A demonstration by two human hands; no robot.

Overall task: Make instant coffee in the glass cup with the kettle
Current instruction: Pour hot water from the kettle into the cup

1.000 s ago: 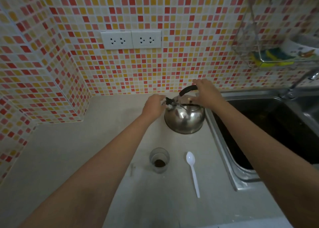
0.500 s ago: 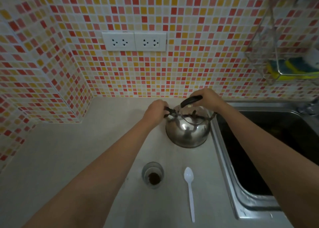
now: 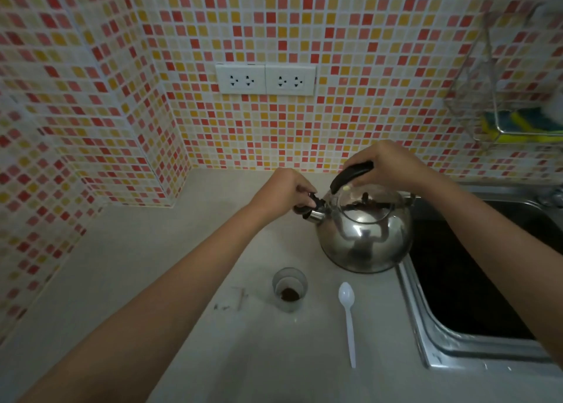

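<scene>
Kettle looking about the same as half a second back, just sitting a touch closer to the glass cup in view now; both hands keeping their spots. Right hand wrapping shut around the black handle up top. Left hand pinching closed on the black cap of the spout, fingers right on it. Can't really tell whether the kettle is resting on the counter or being lifted a hair off it.

Cup standing upright on the pale counter, just in front of the kettle, with a little heap of brown coffee powder lying at the bottom. White plastic spoon lying flat just right of the cup, bowl pointing toward the kettle. Steel sink running along the right edge, basin looking dark. Red, orange and yellow mosaic tiles covering the wall and wrapping round the left corner, with a double white socket set in above the counter. Wire rack hanging at far right, holding something yellow and blue, too blurry to call.
</scene>
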